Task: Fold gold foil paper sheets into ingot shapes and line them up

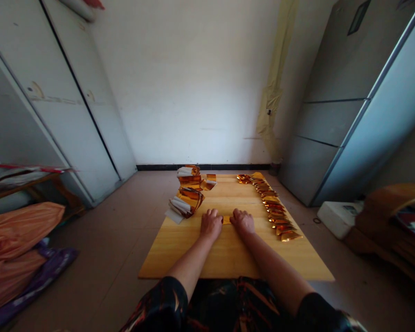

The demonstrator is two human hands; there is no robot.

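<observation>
A small piece of gold foil paper [226,220] lies at the middle of the wooden board [193,258], stretched between both hands. My left hand [211,224] has its fingers closed on the paper's left end. At the right end, my right hand [242,222] grips it with curled fingers. Their undersides and the paper's ends are hidden. Stacked gold foil sheets with pale backs [186,203] sit beyond my left hand. To the right of my right hand runs a long row of folded gold foil pieces [275,210].
More foil sheets [188,173] stand at the board's far left corner. A grey refrigerator [332,106] rises at the right, with a white box [337,217] beside it. Pale cabinets [65,106] and orange bags [20,230] are on the left. The white wall [193,92] is behind.
</observation>
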